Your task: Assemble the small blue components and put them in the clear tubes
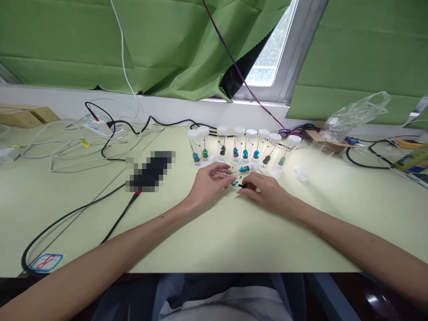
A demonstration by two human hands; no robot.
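Over the middle of the table, my left hand (212, 182) is closed, its fingertips pinched at a small blue piece (235, 183) with thin wire-like parts. My right hand (264, 189) comes in close from the other side, thumb and fingers closed on a small black piece (245, 186). The two pieces are nearly together; whether they touch is hard to tell. Just beyond the fingers lies a clear tube (245, 169) on its side with a blue piece in it. Several upright clear tubes with white caps (239, 131) stand behind, holding blue, green or dark pieces on wires.
Loose white caps (302, 173) lie right of the tubes, near an uncapped clear tube (316, 149). A cardboard box (326, 140) with a plastic bag (357, 113) sits back right. On the left are a blurred-out dark object (150, 171), a power strip (103, 128) and tangled cables (67, 138).
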